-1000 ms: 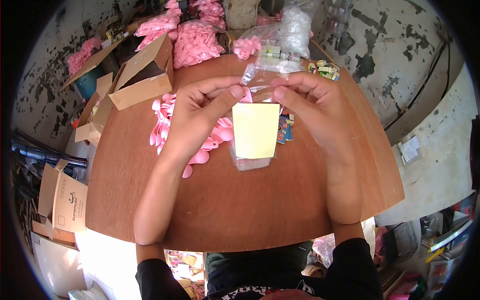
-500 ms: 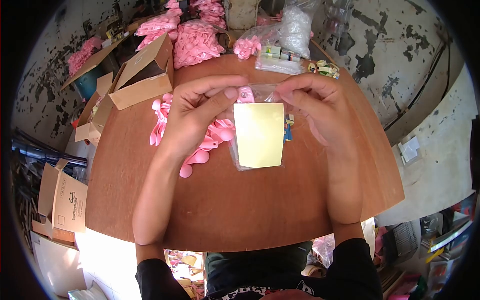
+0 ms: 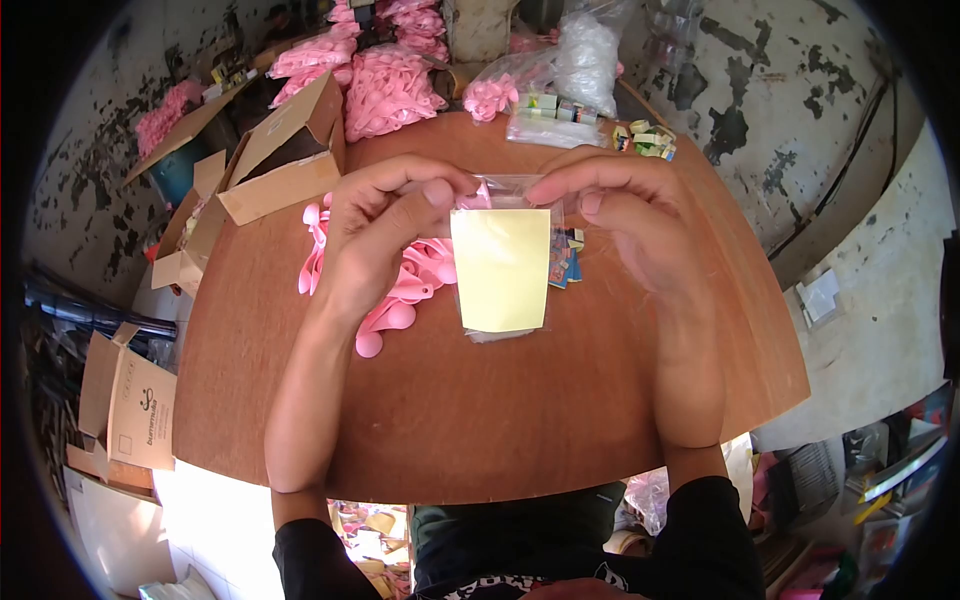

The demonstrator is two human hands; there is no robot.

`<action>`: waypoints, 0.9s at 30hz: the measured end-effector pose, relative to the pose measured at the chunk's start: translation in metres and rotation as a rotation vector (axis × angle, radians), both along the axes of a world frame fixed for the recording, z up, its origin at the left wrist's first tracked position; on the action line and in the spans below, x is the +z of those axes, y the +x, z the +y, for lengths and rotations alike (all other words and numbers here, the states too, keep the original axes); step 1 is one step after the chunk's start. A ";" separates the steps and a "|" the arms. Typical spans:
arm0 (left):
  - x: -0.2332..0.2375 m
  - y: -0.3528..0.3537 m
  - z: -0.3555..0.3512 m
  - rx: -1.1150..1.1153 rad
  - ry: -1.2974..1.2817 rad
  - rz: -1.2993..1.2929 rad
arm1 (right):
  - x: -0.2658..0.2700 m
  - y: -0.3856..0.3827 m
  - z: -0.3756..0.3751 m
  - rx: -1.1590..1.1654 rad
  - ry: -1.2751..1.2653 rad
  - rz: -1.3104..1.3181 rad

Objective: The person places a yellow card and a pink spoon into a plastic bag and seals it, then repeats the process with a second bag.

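Observation:
In front of me a clear plastic bag (image 3: 512,184) hangs upright above the table, with a pale yellow card (image 3: 500,270) inside. Part of a pink piece (image 3: 477,197) shows above the card's top edge; the rest of it is hidden. My left hand (image 3: 385,225) pinches the bag's upper left corner between thumb and fingers. At the upper right, my right hand (image 3: 635,215) grips the bag's edge, its index fingertip against the plastic. Pink plastic spoons (image 3: 400,315) lie in a loose pile behind and beside my left hand. Small blue printed cards (image 3: 568,262) lie behind the bag.
An open cardboard box (image 3: 285,180) sits at the table's back left. Bags of pink spoons (image 3: 392,92) line the back edge, alongside a bag of clear plastic (image 3: 588,65). Small folded labels (image 3: 652,140) lie at the back right. The brown table (image 3: 480,420) has a curved front edge.
The bag and card have shifted slightly left. My right fingers have moved left along the bag's top, and more of the blue cards behind it shows.

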State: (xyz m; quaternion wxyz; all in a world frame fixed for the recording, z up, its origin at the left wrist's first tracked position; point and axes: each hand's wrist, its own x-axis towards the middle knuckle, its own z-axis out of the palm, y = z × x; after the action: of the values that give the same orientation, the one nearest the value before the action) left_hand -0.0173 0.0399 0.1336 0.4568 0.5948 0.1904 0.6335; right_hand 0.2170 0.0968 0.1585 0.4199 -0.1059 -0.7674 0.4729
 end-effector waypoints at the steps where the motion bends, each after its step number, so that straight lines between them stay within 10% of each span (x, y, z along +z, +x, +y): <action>1: 0.000 -0.001 -0.001 0.085 0.024 0.097 | 0.002 0.000 -0.004 -0.003 0.002 0.003; 13: 0.016 -0.004 -0.091 0.257 0.227 0.523 | 0.026 0.021 -0.033 -0.119 0.050 0.136; 19: -0.005 -0.031 -0.210 -0.266 -0.143 1.038 | 0.027 0.051 -0.020 -0.229 0.197 0.185; 21: -0.028 -0.044 -0.240 -0.377 -0.367 1.144 | 0.038 0.042 -0.048 -0.233 -0.174 0.237; 27: -0.168 -0.066 -0.317 0.333 -0.969 1.373 | 0.036 0.045 -0.049 -0.209 0.093 0.177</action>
State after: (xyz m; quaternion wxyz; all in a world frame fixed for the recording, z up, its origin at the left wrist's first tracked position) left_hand -0.0830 -0.2773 -0.0341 0.3451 0.5501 0.7594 0.0405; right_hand 0.2617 0.0481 0.1946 0.5371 -0.1237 -0.7333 0.3982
